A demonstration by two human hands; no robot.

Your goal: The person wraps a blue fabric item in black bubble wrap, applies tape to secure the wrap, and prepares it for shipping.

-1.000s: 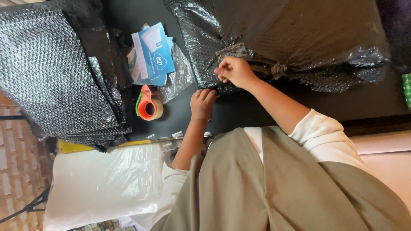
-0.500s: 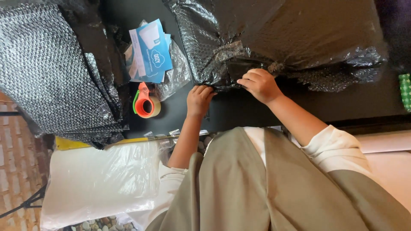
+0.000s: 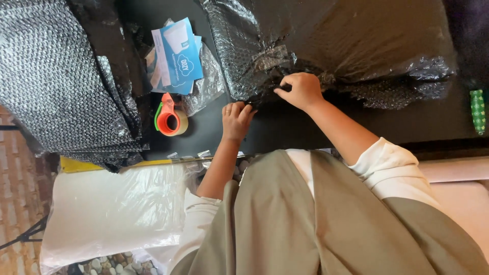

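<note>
Table (image 3: 417, 127): dark surface that crosses the upper half of the frame; all the packing things lie on it.
Wrapped parcel (image 3: 356, 46): the biggest thing, at the upper right, covered in black bubble wrap, with its crumpled edge turned to the person.
Bubble wrap stack (image 3: 56, 86): black sheets piled at the upper left, hanging over the table edge.
White bag (image 3: 112, 209): clear plastic with white filling, lower left, below the table.
Person: grey-green garment and white sleeves fill the lower middle and right.
Right hand (image 3: 301, 90): at the upper centre, fingers closed and pinching the lower edge of the parcel's wrap.
Left hand (image 3: 236, 120): at the centre, just left of the right hand, fingers curled, their tips at the same edge; it seems to press and not to grip, but the view is not clear here.
Blue leaflets (image 3: 175, 56): upper centre-left, lying on a clear plastic piece.
Tape dispenser (image 3: 170, 118): orange and green, left of the left hand, near but apart.
Green object (image 3: 477, 112): small, at the right edge; I cannot tell its kind.
</note>
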